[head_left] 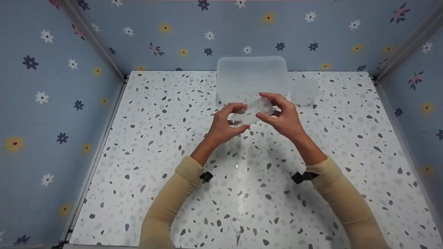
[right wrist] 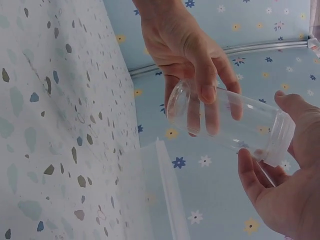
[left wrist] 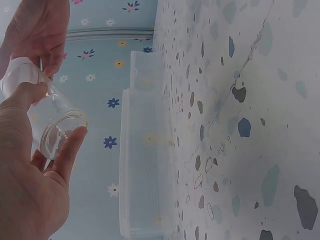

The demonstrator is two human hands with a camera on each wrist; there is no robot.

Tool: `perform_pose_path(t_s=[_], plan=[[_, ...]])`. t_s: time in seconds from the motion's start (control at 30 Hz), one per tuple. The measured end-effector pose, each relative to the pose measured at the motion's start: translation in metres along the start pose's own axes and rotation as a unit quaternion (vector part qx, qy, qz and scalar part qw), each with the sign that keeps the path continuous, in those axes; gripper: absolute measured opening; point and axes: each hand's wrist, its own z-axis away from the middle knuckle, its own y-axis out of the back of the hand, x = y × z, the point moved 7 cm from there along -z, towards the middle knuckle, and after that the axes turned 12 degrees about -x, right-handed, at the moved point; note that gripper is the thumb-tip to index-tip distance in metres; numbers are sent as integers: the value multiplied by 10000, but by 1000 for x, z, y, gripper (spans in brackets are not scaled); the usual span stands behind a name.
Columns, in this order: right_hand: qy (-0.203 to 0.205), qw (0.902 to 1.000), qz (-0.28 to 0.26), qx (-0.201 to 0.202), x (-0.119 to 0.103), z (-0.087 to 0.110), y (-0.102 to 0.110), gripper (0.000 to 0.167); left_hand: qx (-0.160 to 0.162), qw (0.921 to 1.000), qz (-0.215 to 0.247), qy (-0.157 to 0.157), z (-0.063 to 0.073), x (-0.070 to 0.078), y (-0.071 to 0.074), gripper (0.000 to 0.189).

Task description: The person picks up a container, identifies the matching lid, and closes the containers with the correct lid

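Observation:
A clear, see-through jar (right wrist: 250,120) is held tilted above the table, with its whitish, ridged lid (right wrist: 279,137) up and to the right in the head view. My left hand (head_left: 221,126) grips the jar's body near the base, thumb on the near side and fingers on the far side. At the other end, my right hand (head_left: 287,119) holds the lid between its thumb and fingers. Light passes through the jar, and fingers show behind its wall in the right wrist view.
A large translucent plastic box (head_left: 252,74) stands at the table's back edge, just beyond the hands. To its right is a smaller translucent container (head_left: 305,91). Flowered panels (head_left: 207,20) enclose the speckled table (head_left: 155,138) at the back and sides.

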Motion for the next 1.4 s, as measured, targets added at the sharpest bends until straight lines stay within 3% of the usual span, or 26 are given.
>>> perform_pose_path(t_s=[0.37,0.63,0.8,1.07,1.4], plan=[[-66,9997,8,-249,0,-1,2,68,6,9999,72,83,3,-1,2,62],[-4,9988,73,-480,-8,-3,18,70,64,9997,147,175,7,-3,7,64],[230,9965,282,-746,-17,-4,26,61,91,9998,130,141,8,-2,10,62],[392,9892,530,-1305,-20,-6,19,53,-36,9999,-16,112,8,-2,10,63],[311,9886,681,-1307,-18,-5,15,41,-142,9998,-53,91,9,-1,8,61]])
